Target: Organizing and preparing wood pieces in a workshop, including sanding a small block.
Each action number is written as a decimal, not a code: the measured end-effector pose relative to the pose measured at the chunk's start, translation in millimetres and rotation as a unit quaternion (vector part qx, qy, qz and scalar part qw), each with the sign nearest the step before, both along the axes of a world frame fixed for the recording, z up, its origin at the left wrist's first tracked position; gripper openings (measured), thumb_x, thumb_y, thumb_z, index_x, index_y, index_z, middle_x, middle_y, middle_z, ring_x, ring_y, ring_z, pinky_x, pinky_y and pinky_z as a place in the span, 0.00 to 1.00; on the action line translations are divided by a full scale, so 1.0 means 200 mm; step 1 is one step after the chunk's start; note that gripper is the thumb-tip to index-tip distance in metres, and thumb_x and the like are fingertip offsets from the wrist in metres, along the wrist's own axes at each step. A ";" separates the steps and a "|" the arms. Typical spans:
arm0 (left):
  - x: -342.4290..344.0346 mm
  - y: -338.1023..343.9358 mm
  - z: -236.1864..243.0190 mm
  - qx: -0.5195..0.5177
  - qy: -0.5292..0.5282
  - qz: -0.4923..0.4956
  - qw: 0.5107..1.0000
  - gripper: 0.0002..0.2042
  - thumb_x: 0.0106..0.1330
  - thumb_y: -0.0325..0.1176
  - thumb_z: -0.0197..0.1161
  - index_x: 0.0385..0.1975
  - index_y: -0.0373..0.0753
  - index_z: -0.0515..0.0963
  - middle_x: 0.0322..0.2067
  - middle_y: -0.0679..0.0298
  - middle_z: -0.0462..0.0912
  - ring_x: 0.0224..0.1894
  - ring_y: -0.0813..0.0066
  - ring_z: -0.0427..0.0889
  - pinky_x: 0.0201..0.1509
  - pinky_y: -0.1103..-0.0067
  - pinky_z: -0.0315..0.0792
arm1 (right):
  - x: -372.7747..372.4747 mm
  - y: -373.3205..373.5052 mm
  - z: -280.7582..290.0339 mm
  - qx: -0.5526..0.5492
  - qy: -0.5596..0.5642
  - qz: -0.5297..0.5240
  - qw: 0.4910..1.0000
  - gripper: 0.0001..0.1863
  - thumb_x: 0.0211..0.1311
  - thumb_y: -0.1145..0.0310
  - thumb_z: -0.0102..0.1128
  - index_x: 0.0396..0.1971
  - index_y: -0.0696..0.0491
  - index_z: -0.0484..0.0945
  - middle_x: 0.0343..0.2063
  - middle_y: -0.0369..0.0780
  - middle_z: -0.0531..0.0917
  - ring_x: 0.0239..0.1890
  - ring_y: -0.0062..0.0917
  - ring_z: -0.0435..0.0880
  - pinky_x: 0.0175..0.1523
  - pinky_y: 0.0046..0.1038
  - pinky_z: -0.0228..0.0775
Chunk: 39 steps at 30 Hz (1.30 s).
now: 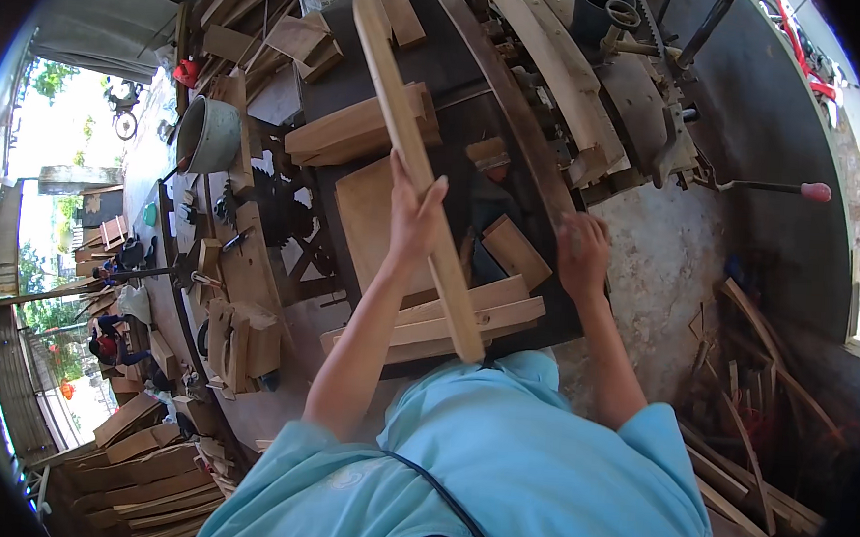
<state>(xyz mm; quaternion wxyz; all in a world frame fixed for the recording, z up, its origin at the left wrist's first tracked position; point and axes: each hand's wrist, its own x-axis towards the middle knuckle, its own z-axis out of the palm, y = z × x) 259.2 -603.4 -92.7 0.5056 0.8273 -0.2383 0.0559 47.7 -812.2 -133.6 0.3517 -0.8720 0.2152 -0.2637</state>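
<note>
A long, pale wooden strip (389, 97) slants across the dark work table, its near end close to my waist. My left hand (416, 213) grips it around the middle, thumb on the right side. Over the table's right edge, beside a long dark rail (519, 107), is my right hand (584, 253). Its fingers look curled and slightly blurred; anything in them is hidden. Under the strip lies a flat wooden panel (363, 205). Beyond that panel sits a thick wooden block stack (335, 133), and several narrow boards (506, 317) lie close to my body.
Left of the table are toothed saw blades (296, 206), a grey bucket (209, 137) and a stack of wood pieces (248, 346). A machine with a pink-knobbed lever (815, 192) stands at the right. Scrap wood (761, 486) leans at lower right. People sit in the left background.
</note>
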 end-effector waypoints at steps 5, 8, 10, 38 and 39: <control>0.04 -0.53 0.04 -0.007 0.192 -0.010 0.981 0.46 0.65 0.40 0.67 0.79 0.39 0.46 0.55 0.39 0.79 0.53 0.50 0.81 0.63 0.65 0.72 | -0.46 0.02 -0.09 -0.027 0.081 -0.047 0.995 0.21 0.70 0.65 0.58 0.59 0.55 0.74 0.59 0.52 0.75 0.61 0.51 0.72 0.67 0.47 0.64; 0.13 -0.83 -0.02 0.210 0.237 0.090 0.944 0.46 0.65 0.45 0.67 0.79 0.49 0.45 0.59 0.33 0.69 0.61 0.40 0.74 0.66 0.59 0.69 | -0.60 0.15 -0.16 -0.013 0.124 -0.004 0.992 0.28 0.71 0.62 0.56 0.68 0.54 0.68 0.67 0.55 0.68 0.67 0.55 0.66 0.71 0.49 0.59; 0.20 -1.01 -0.04 0.238 0.263 0.109 0.929 0.46 0.65 0.45 0.67 0.79 0.51 0.44 0.60 0.33 0.66 0.63 0.40 0.71 0.67 0.58 0.67 | -0.68 0.20 -0.16 -0.022 0.130 0.004 0.991 0.30 0.71 0.62 0.56 0.70 0.54 0.65 0.68 0.56 0.66 0.69 0.56 0.65 0.73 0.49 0.58; 1.01 -1.42 -0.65 0.002 0.098 0.040 0.994 0.54 0.57 0.42 0.74 0.74 0.22 0.44 0.68 0.37 0.61 0.68 0.37 0.63 0.75 0.58 0.57 | -0.57 0.12 -0.32 -0.088 0.274 -0.003 0.958 0.41 0.64 0.61 0.63 0.72 0.65 0.57 0.65 0.55 0.71 0.68 0.49 0.70 0.71 0.48 0.60; 1.10 -1.42 -0.64 0.000 0.083 0.041 0.996 0.53 0.57 0.42 0.74 0.73 0.22 0.46 0.68 0.37 0.62 0.68 0.37 0.64 0.74 0.59 0.58 | -0.57 0.12 -0.32 -0.088 0.276 -0.002 0.957 0.41 0.63 0.61 0.64 0.71 0.65 0.57 0.64 0.55 0.72 0.67 0.50 0.71 0.70 0.48 0.61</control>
